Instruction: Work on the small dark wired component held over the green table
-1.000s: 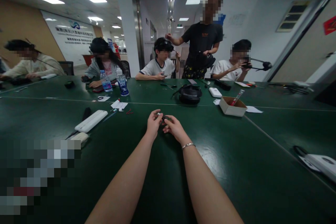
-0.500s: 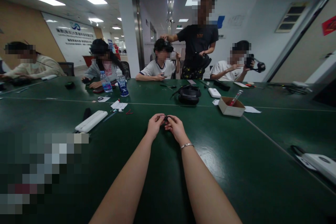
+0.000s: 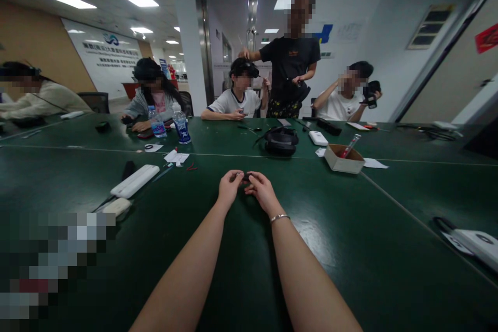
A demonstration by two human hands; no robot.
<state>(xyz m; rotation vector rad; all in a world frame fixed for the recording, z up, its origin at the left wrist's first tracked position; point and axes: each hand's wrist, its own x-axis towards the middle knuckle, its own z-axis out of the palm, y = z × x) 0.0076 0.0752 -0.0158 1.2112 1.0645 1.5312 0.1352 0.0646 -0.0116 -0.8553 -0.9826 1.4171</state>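
Note:
My left hand [image 3: 229, 187] and my right hand [image 3: 262, 190] meet over the dark green table [image 3: 350, 228], both arms stretched forward. Between the pinched fingertips of both hands sits a small dark object [image 3: 246, 177], too small to name. A thin bracelet [image 3: 279, 217] circles my right wrist. Both hands are closed on the small object just above the tabletop.
A white oblong case [image 3: 135, 180] lies to the left, and a small cardboard box [image 3: 344, 159] with a tube stands to the right. A black headset [image 3: 280, 140] and two water bottles [image 3: 181, 123] are farther back. Several people sit or stand along the far side. A white device [image 3: 475, 243] rests at the right edge.
My hands have closed tighter together around the small dark object and shifted slightly. The seated person at the far right has raised a device toward the head.

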